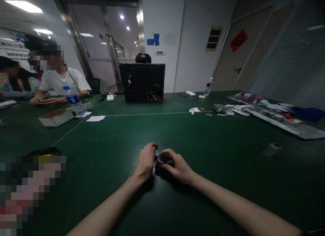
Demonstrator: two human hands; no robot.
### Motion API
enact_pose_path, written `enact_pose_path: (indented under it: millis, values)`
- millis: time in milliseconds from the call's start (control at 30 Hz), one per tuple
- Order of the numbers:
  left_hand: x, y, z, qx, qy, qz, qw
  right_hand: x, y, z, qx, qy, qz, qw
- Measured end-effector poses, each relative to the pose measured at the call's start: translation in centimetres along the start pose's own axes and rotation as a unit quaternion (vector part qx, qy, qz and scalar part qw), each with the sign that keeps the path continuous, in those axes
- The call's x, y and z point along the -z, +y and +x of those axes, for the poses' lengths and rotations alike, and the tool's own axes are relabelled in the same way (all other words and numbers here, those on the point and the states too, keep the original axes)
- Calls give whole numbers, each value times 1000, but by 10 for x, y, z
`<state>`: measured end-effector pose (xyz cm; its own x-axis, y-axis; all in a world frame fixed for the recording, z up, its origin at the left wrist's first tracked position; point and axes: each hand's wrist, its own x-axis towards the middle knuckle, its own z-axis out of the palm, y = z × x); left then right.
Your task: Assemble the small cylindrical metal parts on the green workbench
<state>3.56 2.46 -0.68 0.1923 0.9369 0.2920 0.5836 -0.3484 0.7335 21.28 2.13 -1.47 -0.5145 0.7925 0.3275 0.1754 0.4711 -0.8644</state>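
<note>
A small black cylindrical object with pale markings on its top rests on the green tabletop. My right hand curls around it from the right, thumb in front and fingers behind. Close against its left side stands my left hand, on edge, its fingers stretched forward and slightly bent. Whether the left palm touches the object I cannot tell. Dark parts of the object, or its shadow, show beneath the right hand.
A metal-topped can stands to the right. Papers and parts lie on a board. Farther back are a black monitor-like case, an open box and a water bottle. People sit at left; one's pixelated arm reaches in nearby.
</note>
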Motion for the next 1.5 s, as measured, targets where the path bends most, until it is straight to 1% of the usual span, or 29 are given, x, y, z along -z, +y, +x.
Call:
enact_pose_path:
  millis: [133,267,400,533,600,700,867,1033,1133,1333,1500]
  values:
    - [-2,-2,2,-6,-8,1,1000,0,0,1,-41,-23,69,997]
    - [-1,0,3,-15,-21,10,1000,3,9,4,-87,8,155,984]
    - [1,4,2,-31,-34,8,999,7,19,6,-130,47,247,959]
    - [1,9,1,-68,-50,10,996,11,21,8,-174,78,342,920]
    - [1,11,0,-83,-52,18,995,13,20,9,-198,87,372,903]
    - [2,15,-2,-106,-54,32,992,14,18,10,-210,95,390,892]
    - [1,18,-3,-129,-51,66,988,14,18,10,-205,94,404,887]
    - [-4,15,-1,-138,-28,72,987,13,20,9,-193,88,404,890]
    - [-5,13,-1,-145,-26,74,986,13,22,8,-179,84,392,899]
    - [-5,13,-3,-159,-30,69,984,14,21,7,-136,62,332,931]
    - [-6,13,-3,-174,-36,69,982,14,21,7,-121,64,315,939]
